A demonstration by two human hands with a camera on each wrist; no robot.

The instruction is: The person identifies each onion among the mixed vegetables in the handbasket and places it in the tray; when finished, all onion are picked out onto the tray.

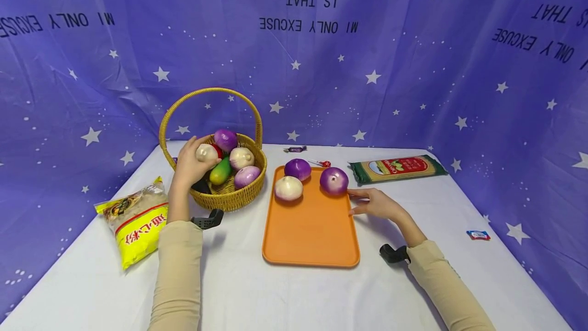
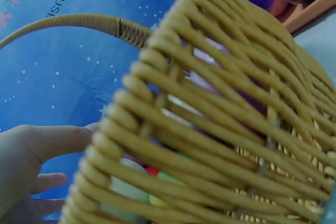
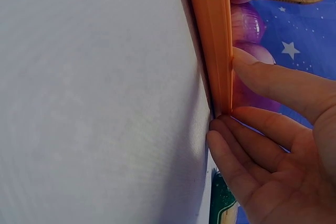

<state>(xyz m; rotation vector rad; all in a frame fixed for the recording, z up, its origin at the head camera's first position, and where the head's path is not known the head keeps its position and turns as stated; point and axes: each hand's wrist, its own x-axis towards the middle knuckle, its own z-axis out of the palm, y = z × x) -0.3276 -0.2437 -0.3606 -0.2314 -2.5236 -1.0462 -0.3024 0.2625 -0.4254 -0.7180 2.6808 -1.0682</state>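
Now left fingers (image 2: 48,183) around white onion (image 1: 206,152).

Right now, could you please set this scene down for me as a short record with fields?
left hand: at a white onion in the wicker basket; grip unclear
right hand: touches the right edge of the orange tray
on the tray: purple onion, second purple onion, mostly white onion
also in the basket: green-and-yellow mango, other onions
left of the basket: yellow bag
right of the tray: green-ended packet, small blue-and-red wrapper
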